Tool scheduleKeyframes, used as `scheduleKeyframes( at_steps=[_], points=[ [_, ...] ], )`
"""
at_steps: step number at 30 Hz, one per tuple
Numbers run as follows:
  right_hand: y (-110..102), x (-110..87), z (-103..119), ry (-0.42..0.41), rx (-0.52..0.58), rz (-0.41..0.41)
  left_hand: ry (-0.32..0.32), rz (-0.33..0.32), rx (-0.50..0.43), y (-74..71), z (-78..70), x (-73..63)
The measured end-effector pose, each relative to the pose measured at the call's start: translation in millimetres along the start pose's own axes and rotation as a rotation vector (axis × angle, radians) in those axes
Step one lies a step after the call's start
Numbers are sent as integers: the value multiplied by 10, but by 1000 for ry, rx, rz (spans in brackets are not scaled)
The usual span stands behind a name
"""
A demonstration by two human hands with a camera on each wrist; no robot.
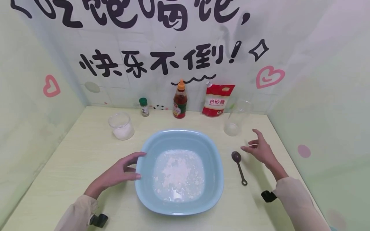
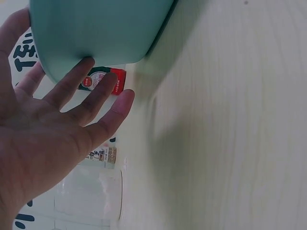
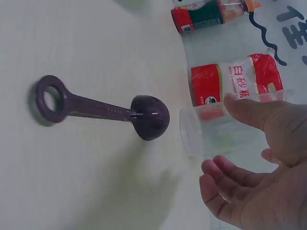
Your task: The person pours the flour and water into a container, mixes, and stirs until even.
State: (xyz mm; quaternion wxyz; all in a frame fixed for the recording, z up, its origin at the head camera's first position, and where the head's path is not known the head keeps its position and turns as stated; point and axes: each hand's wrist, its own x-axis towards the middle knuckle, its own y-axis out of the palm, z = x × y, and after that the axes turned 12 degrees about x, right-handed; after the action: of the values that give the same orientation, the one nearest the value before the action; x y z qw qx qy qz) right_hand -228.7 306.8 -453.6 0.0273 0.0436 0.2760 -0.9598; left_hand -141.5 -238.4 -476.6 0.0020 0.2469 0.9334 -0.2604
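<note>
A light blue plastic basin [image 1: 218,179] stands in the middle of the table in the head view, with white powder or paste [image 1: 177,171] and clear liquid on its bottom. My left hand [image 1: 117,171] touches the basin's left side with spread, mostly straight fingers; the left wrist view shows fingertips against the outer wall. Over the right part of the table, my right hand [image 1: 261,150] hovers with loosely bent fingers and holds nothing. Just left of it lies a dark scoop [image 3: 151,118] with a ring-ended handle. Behind the scoop stands a tall clear glass [image 1: 235,122].
A glass jar of white powder [image 1: 122,131] stands at the back left. Along the back wall are a green-capped shaker [image 1: 144,108], a red sauce bottle [image 1: 180,104] with an orange cap and a red-and-white sugar pouch [image 1: 215,102]. Walls enclose the table [image 1: 72,154] on three sides.
</note>
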Motion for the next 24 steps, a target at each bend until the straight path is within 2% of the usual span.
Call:
scheduleKeyframes(
  at_steps=[5, 10, 13, 17, 24],
  points=[
    [71, -227, -104, -74, -46, 102, 8, -1, 6, -5, -5, 10],
    [175, -410, -185, -117, -115, 157, -4, -2, 0, -5, -10, 0],
    [235, -492, -219, -126, -133, 184, 22, 3, -6, 0, -5, -3],
    [302, -567, -265, -117, -164, 193, 47, 9, -10, 4, 6, -3],
    [326, -620, -284, -99, -178, 192, 44, 7, -20, 9, -11, -12]
  ],
)
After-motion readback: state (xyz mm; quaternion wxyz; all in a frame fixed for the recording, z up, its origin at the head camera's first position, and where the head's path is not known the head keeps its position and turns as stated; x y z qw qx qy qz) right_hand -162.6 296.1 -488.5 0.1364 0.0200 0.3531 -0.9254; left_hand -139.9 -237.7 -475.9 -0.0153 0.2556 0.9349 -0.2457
